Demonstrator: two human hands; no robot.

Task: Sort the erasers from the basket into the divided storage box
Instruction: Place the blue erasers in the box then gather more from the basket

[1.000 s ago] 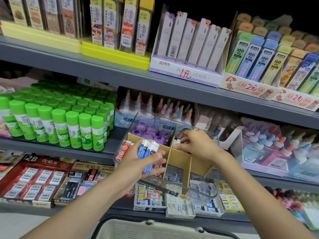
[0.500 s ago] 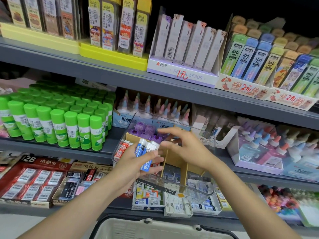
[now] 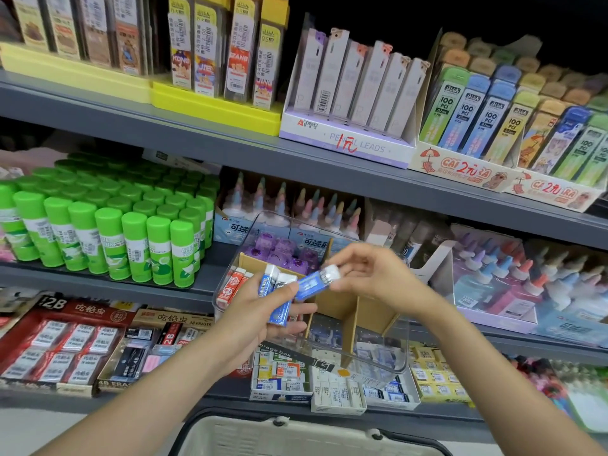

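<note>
A clear divided storage box (image 3: 381, 363) with cardboard dividers sits tilted on the middle shelf edge. Red-and-white erasers (image 3: 232, 284) lie in its left compartment and purple erasers (image 3: 286, 253) in a back one. My left hand (image 3: 260, 311) holds a couple of blue-and-white erasers (image 3: 274, 291) in front of the box. My right hand (image 3: 371, 274) pinches one blue-and-white eraser (image 3: 317, 280) by its white end, just above the left hand's bundle. The white basket (image 3: 296, 436) shows at the bottom edge; its inside is hidden.
Green glue sticks (image 3: 108, 232) stand in rows left of the box. Glue bottles (image 3: 513, 281) fill a display to its right. Eraser packs (image 3: 75, 343) and small eraser boxes (image 3: 332, 380) line the lower shelf. Pencil-lead cases (image 3: 355, 83) fill the upper shelf.
My right hand left the box's middle compartment, moved to the left hand and took hold of one blue eraser from the bundle. The left hand stayed in place.
</note>
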